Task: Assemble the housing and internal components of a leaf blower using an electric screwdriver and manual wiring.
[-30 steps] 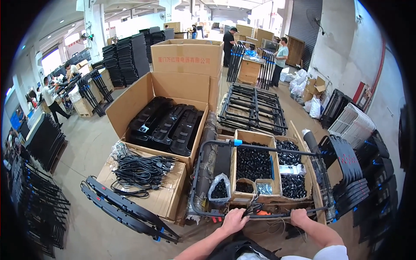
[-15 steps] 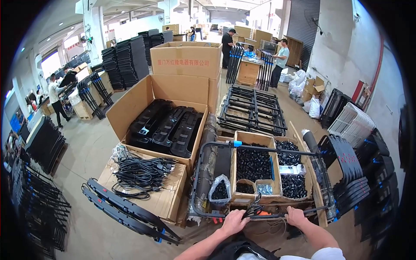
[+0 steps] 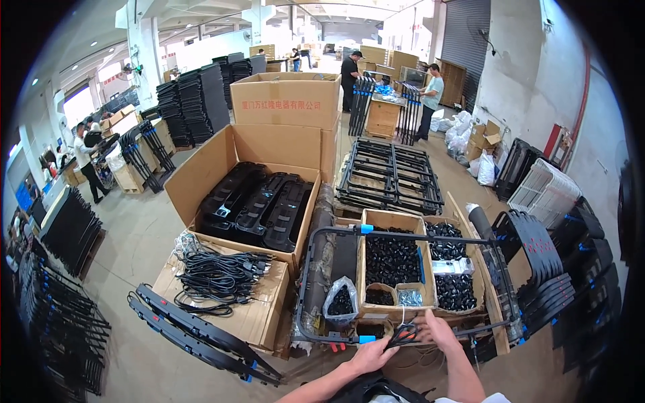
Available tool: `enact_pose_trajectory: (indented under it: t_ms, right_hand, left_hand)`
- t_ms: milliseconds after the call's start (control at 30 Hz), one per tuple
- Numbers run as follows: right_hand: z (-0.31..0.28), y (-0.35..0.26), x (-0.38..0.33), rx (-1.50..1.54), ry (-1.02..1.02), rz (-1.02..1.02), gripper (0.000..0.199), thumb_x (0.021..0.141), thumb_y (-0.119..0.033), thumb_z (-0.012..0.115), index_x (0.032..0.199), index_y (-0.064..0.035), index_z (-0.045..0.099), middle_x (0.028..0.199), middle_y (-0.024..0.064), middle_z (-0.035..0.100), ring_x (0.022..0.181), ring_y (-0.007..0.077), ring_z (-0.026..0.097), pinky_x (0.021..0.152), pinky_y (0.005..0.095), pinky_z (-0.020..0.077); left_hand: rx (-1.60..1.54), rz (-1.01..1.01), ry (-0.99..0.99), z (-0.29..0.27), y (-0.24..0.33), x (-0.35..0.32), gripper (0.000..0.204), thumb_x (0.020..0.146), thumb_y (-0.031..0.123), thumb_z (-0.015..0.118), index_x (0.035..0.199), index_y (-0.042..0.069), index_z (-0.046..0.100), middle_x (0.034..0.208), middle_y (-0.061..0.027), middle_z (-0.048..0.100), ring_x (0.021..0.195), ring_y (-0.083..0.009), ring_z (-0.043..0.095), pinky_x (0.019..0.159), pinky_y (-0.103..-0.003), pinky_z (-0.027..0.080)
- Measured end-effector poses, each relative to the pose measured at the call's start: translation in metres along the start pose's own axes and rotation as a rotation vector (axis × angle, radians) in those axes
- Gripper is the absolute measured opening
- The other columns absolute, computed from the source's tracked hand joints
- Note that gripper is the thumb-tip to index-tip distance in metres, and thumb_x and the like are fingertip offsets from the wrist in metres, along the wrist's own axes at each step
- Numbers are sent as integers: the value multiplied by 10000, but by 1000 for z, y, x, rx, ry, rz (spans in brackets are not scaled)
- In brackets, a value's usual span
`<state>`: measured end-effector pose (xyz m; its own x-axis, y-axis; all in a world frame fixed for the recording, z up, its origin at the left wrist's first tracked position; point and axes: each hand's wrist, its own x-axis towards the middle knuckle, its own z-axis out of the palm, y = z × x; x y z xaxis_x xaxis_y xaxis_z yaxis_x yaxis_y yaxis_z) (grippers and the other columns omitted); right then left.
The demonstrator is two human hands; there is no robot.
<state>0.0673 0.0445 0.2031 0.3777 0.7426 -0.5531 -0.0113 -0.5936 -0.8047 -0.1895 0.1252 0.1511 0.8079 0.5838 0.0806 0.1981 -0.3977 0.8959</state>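
Open cardboard boxes of small black plastic parts (image 3: 392, 258) and a clear bag (image 3: 340, 300) are crowding a black metal tube frame (image 3: 316, 269). Both hands, left hand (image 3: 371, 354) and right hand (image 3: 437, 329), are gripping the frame's near rail, beside red-handled pliers (image 3: 403, 332).

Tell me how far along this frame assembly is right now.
Done, it seems: finished black frames lie stacked beyond the parts boxes. In hand: the left hand and right hand meet at the near bar of a black tube frame lying around the boxes. Left: a carton of black parts looks well filled, and a cable bundle lies untouched.
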Motion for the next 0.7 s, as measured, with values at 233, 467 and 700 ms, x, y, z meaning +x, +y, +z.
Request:
enact_pose_trajectory:
  t_ms: [233,467,700]
  right_hand:
    - [51,-42,41,497,31,-269,367,1145,-355,468,1261,-68,666,970,40,727,881,181,705,779,354,555]
    - [68,-84,62,921,-23,-215,294,1144,-317,463,1248,-95,625,763,-40,530,603,91,488,549,277,422]
    - [65,-87,114,814,167,-284,287,1130,-317,481,1174,-81,637,636,-75,421,443,52,331,390,253,270]
  left_hand:
    - [-117,-61,85,11,-9,6,359,1072,377,612,1089,19,592,866,-201,682,792,-377,682,713,-461,527]
    - [-253,-281,-57,-12,-10,8,387,1084,407,597,1039,28,662,768,-68,680,681,-173,648,649,-371,522]
    - [-368,-364,-70,-33,20,13,385,1111,391,524,962,44,602,754,-19,640,645,-126,622,630,-318,523]
